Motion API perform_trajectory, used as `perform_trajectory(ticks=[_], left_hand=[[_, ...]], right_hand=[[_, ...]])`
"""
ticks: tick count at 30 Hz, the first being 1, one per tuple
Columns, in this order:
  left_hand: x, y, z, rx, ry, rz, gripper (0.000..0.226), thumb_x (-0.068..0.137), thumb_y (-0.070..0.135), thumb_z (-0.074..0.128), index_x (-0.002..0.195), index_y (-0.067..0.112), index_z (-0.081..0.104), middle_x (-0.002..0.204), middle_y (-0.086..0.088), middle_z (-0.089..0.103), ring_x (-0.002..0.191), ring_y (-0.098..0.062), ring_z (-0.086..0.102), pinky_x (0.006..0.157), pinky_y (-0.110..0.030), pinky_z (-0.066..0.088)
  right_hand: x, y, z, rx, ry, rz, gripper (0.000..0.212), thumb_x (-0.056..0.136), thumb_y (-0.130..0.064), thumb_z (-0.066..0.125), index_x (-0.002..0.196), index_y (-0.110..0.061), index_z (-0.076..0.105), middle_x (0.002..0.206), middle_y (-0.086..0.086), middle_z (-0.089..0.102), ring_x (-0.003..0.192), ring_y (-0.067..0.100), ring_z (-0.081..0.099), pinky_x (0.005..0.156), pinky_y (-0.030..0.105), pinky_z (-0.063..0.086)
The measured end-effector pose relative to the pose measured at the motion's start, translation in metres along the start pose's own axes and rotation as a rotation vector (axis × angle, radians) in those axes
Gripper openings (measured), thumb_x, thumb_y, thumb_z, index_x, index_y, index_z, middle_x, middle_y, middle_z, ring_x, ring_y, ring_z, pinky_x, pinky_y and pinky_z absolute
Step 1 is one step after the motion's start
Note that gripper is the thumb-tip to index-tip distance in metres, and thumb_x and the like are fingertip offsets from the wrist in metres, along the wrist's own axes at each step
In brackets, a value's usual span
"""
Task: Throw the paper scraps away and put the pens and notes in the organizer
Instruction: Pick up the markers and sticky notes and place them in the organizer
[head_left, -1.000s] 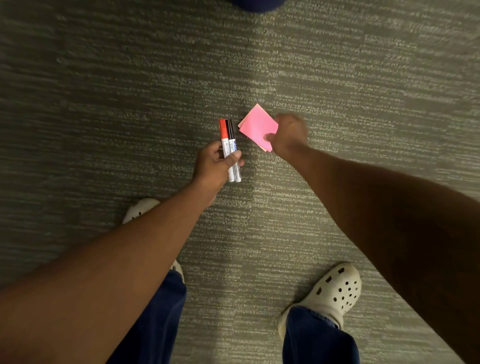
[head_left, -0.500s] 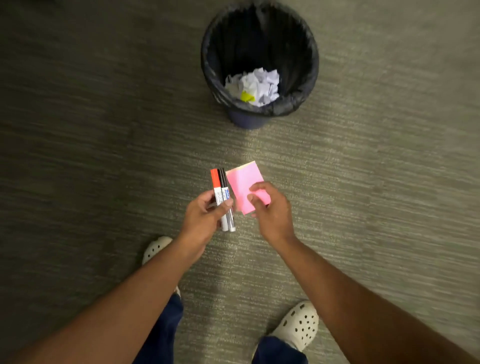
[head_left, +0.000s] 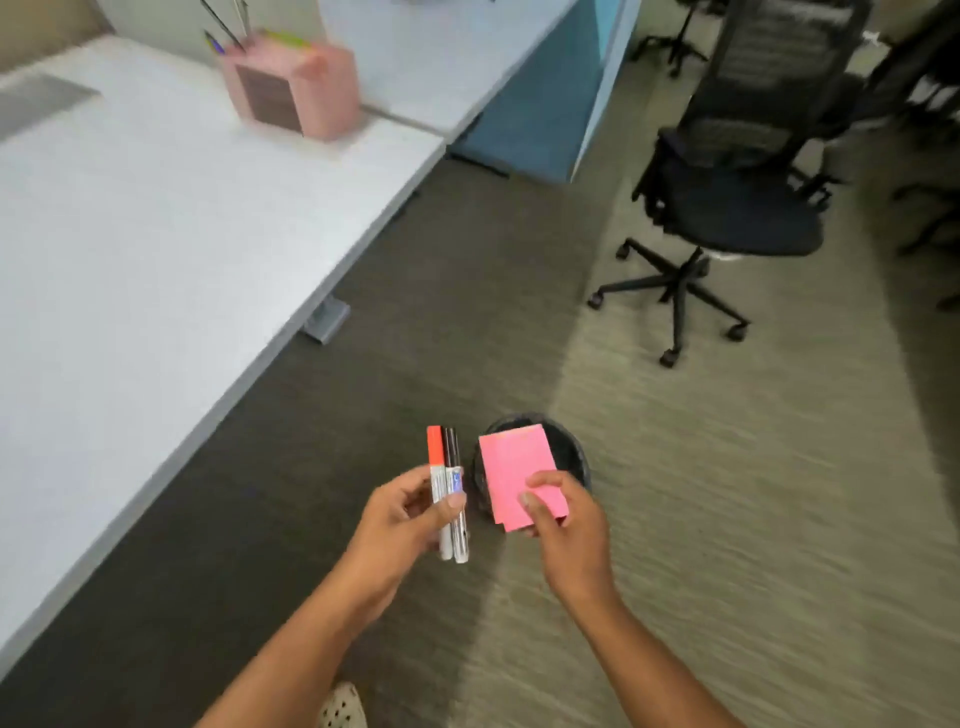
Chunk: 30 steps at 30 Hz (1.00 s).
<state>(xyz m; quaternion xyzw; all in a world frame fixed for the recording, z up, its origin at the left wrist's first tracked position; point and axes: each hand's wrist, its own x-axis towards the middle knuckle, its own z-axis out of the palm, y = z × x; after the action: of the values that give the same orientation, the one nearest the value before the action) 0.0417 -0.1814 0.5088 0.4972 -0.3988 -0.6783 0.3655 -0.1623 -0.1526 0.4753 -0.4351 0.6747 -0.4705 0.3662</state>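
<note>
My left hand grips two markers upright, one with a red cap and one with a black cap. Just to the right, my right hand pinches a small stack of pink sticky notes by its lower edge. Both hands hover over the carpet, and the notes cover much of the black waste bin below them. Far off on the white desk stands the pink organizer, with pens sticking out of its top.
A black wheeled office chair stands on the carpet at the right, with more chairs behind it. A blue partition panel closes the desk's far end. A grey desk foot sits under the desk edge.
Both hands lifted the markers and notes off the carpet. The view swung up from the floor and bin to the desk, organizer and chair.
</note>
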Motion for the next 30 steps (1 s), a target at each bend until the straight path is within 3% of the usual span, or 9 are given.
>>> perform_trajectory(ticks=[4, 7, 9, 12, 18, 20, 22, 24, 30], left_hand=[[-0.010, 0.096, -0.036, 0.053, 0.068, 0.090, 0.015, 0.096, 0.014, 0.074, 0.108, 0.021, 0.079, 0.088, -0.006, 0.072, 0.086, -0.025, 0.069, 0.078, -0.051, 0.060], [-0.010, 0.157, -0.063, 0.133, 0.135, 0.153, 0.016, 0.096, 0.027, 0.075, 0.105, 0.040, 0.078, 0.102, 0.006, 0.079, 0.098, -0.012, 0.077, 0.085, -0.038, 0.065], [-0.003, 0.193, -0.077, 0.151, 0.191, 0.182, 0.018, 0.095, 0.031, 0.076, 0.111, 0.039, 0.076, 0.107, 0.011, 0.079, 0.102, -0.011, 0.076, 0.092, -0.039, 0.062], [0.014, 0.236, -0.091, 0.146, 0.271, 0.205, 0.034, 0.094, 0.030, 0.076, 0.127, 0.023, 0.072, 0.119, 0.002, 0.075, 0.112, -0.022, 0.073, 0.104, -0.053, 0.057], [0.071, 0.286, -0.105, 0.131, 0.322, 0.231, 0.033, 0.097, 0.019, 0.074, 0.128, 0.011, 0.070, 0.115, -0.010, 0.071, 0.116, -0.041, 0.069, 0.104, -0.063, 0.055], [0.096, 0.301, -0.104, 0.153, 0.347, 0.234, 0.033, 0.097, 0.021, 0.073, 0.129, 0.011, 0.069, 0.117, -0.009, 0.071, 0.114, -0.039, 0.069, 0.104, -0.060, 0.056], [0.121, 0.317, -0.102, 0.175, 0.379, 0.234, 0.033, 0.098, 0.024, 0.072, 0.129, 0.013, 0.069, 0.119, -0.007, 0.072, 0.110, -0.033, 0.071, 0.104, -0.055, 0.057], [0.146, 0.333, -0.101, 0.186, 0.410, 0.233, 0.031, 0.098, 0.026, 0.072, 0.127, 0.015, 0.069, 0.117, -0.004, 0.073, 0.108, -0.030, 0.071, 0.102, -0.050, 0.058], [0.212, 0.370, -0.106, 0.183, 0.486, 0.236, 0.031, 0.098, 0.027, 0.072, 0.127, 0.015, 0.070, 0.116, -0.003, 0.073, 0.107, -0.030, 0.072, 0.094, -0.044, 0.059]], right_hand=[[0.017, -0.091, 0.018, 0.040, 0.020, -0.035, 0.025, 0.093, 0.002, 0.071, 0.094, -0.023, 0.070, 0.099, -0.023, 0.074, 0.073, 0.004, 0.069, 0.062, 0.026, 0.059], [0.032, -0.144, 0.039, 0.047, 0.036, -0.084, 0.020, 0.092, 0.001, 0.072, 0.096, -0.018, 0.071, 0.101, -0.008, 0.076, 0.071, -0.001, 0.069, 0.064, 0.019, 0.057], [0.045, -0.171, 0.054, 0.109, 0.042, -0.081, 0.017, 0.093, 0.000, 0.071, 0.098, -0.016, 0.068, 0.105, 0.009, 0.074, 0.071, 0.015, 0.072, 0.061, 0.032, 0.061], [0.071, -0.206, 0.073, 0.138, 0.059, -0.128, 0.023, 0.094, 0.000, 0.071, 0.097, -0.020, 0.059, 0.103, 0.020, 0.070, 0.072, 0.032, 0.073, 0.054, 0.032, 0.058], [0.153, -0.247, 0.098, 0.198, 0.054, -0.101, 0.052, 0.091, -0.012, 0.079, 0.118, -0.041, 0.046, 0.107, -0.003, 0.073, 0.074, 0.019, 0.078, 0.055, 0.028, 0.060], [0.189, -0.254, 0.107, 0.202, 0.037, -0.070, 0.058, 0.090, -0.016, 0.080, 0.134, -0.035, 0.048, 0.105, -0.009, 0.074, 0.071, 0.018, 0.078, 0.055, 0.031, 0.062], [0.228, -0.259, 0.117, 0.186, 0.011, -0.075, 0.038, 0.091, -0.016, 0.078, 0.125, -0.023, 0.063, 0.097, -0.009, 0.077, 0.068, 0.018, 0.078, 0.060, 0.046, 0.065], [0.263, -0.266, 0.128, 0.153, -0.035, -0.075, 0.016, 0.092, -0.020, 0.077, 0.104, -0.029, 0.070, 0.087, -0.010, 0.078, 0.065, 0.019, 0.078, 0.066, 0.057, 0.064], [0.340, -0.287, 0.153, 0.142, -0.093, -0.033, 0.013, 0.093, -0.027, 0.077, 0.103, -0.028, 0.069, 0.094, -0.005, 0.078, 0.065, 0.016, 0.078, 0.069, 0.054, 0.066]])
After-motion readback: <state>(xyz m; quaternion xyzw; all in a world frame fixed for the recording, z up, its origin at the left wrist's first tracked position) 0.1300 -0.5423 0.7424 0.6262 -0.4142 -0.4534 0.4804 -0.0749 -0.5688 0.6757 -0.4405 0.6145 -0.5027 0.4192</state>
